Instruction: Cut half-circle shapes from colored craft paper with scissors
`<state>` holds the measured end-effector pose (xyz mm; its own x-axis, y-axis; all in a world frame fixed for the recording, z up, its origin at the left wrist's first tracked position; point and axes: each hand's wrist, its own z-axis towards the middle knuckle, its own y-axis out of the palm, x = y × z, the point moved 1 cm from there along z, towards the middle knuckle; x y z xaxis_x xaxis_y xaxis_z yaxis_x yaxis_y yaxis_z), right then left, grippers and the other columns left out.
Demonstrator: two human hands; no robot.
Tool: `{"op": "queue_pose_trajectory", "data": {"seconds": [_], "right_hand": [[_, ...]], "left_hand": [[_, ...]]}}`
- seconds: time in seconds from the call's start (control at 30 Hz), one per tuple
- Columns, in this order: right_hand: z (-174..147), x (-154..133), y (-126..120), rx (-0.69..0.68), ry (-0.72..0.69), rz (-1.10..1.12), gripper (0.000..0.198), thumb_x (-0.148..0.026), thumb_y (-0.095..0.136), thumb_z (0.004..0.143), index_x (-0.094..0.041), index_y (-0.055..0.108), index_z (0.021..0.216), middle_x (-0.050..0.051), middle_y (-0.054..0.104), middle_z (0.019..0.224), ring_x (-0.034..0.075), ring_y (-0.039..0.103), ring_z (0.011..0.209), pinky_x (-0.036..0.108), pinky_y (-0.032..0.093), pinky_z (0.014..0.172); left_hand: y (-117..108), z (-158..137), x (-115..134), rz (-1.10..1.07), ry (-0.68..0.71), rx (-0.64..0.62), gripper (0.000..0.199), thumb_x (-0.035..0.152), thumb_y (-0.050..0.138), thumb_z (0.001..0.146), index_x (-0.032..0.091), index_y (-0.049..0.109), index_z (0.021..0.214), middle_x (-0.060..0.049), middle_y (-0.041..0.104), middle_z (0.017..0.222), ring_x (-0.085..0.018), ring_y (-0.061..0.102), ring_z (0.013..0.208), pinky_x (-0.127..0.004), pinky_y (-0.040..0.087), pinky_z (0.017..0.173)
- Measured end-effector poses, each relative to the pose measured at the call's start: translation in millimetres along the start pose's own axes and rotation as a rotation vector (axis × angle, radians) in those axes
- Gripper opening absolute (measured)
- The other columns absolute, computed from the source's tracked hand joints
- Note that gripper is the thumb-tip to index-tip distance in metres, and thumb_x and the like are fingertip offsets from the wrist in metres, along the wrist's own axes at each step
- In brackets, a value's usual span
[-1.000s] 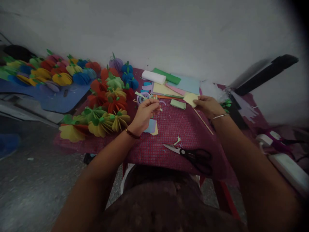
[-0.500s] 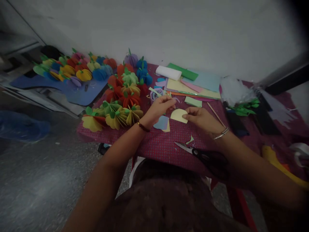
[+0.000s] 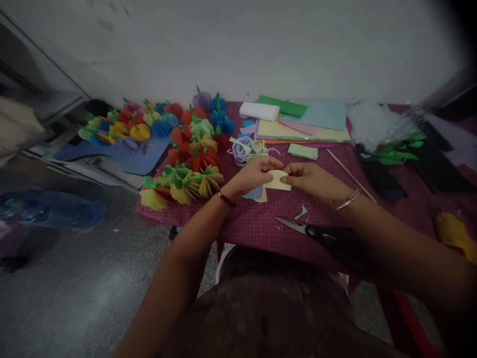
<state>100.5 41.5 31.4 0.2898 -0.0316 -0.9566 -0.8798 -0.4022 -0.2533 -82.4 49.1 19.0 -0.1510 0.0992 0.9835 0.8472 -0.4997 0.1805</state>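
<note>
A pale yellow paper half-circle [image 3: 278,181] is held between both hands, above the red checked tablecloth [image 3: 257,219]. My left hand [image 3: 257,174] pinches its left side with thumb and fingers. On its right side my right hand [image 3: 307,180] grips the edge the same way. Blue and cream cut paper pieces [image 3: 255,193] lie partly hidden under my left hand. Just behind it sits a heap of curled paper scraps [image 3: 246,149]. Scissors [image 3: 298,226] with black handles rest near the front edge, partly beneath my right forearm, beside a small green offcut [image 3: 301,213].
Several paper pumpkins [image 3: 194,154] fill the table's left side, with more on a blue board [image 3: 130,158]. Coloured sheets [image 3: 316,129], a white roll [image 3: 260,111] and a green roll [image 3: 285,105] lie by the wall. A stick [image 3: 350,174] and a plastic bag [image 3: 376,124] are at right.
My left hand has come down and right onto the paper half-circle, which only my right hand held before. The view has shifted slightly.
</note>
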Motion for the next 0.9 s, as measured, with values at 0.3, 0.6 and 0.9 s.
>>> {"op": "queue_pose_trajectory", "data": {"seconds": [0.3,0.6,0.9], "right_hand": [[-8.0,2.3,-10.4,0.086,-0.013,0.103,0.022,-0.033,0.081,0.066,-0.021,0.063,0.061,-0.004,0.059,0.058,0.010,0.047,0.053,0.024,0.036,0.051],[-17.5,50.1,-60.5,0.173,0.089,-0.122,0.027,-0.041,0.082,0.061,-0.021,0.064,0.062,-0.003,0.061,0.056,0.011,0.049,0.052,0.025,0.036,0.050],[-21.6,73.5,-88.3,0.188,0.043,-0.294,0.021,-0.037,0.076,0.064,-0.020,0.069,0.074,0.001,0.070,0.067,0.017,0.059,0.062,0.028,0.044,0.058]], "left_hand": [[-2.2,-1.5,3.7,-0.001,-0.020,0.151,0.023,0.035,0.076,0.078,0.015,0.066,0.084,0.000,0.064,0.074,-0.007,0.056,0.061,-0.022,0.045,0.061],[-12.6,-3.7,20.8,0.351,0.250,0.553,0.014,0.015,0.069,0.080,0.017,0.061,0.068,0.004,0.056,0.063,-0.007,0.046,0.059,-0.022,0.036,0.059],[-14.1,-17.3,24.4,0.707,0.167,0.376,0.008,0.015,0.058,0.079,0.017,0.061,0.072,0.001,0.059,0.066,-0.012,0.049,0.061,-0.025,0.037,0.061]]}}
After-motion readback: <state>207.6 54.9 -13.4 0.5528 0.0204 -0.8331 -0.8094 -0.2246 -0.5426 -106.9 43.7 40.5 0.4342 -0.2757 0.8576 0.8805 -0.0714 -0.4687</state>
